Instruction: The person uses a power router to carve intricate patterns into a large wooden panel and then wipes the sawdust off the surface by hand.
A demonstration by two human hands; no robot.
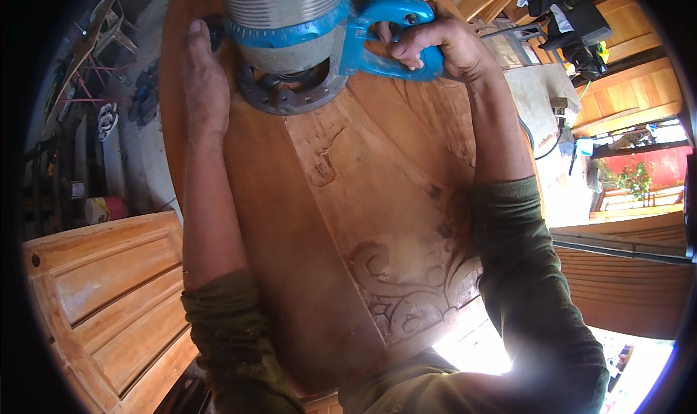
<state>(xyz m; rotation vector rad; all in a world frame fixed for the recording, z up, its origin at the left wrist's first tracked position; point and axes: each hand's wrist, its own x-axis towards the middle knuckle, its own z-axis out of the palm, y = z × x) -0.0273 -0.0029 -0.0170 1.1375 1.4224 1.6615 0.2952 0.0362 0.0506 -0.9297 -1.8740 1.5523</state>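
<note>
A plunge router [287, 47] with a grey ribbed body, a blue collar and a round dark base stands on a brown wooden panel [276, 189] at the top of the view. My right hand [454, 47] is wrapped round its blue loop handle. At the router's left side, my left hand [205, 80] is closed at a dark knob [216, 31], thumb upward; its fingers are mostly hidden. Just below the base, a shallow carved outline [324, 164] marks the panel. Carved scrollwork [410, 290] lies nearer to me, beside a long straight seam.
A panelled wooden door [120, 290] lies at the lower left. Farther left are a chair [112, 33] and a striped tub [105, 209]. A dark cable [548, 151] curves past the panel's right edge. More wooden panels [628, 95] and a potted plant [635, 180] stand right.
</note>
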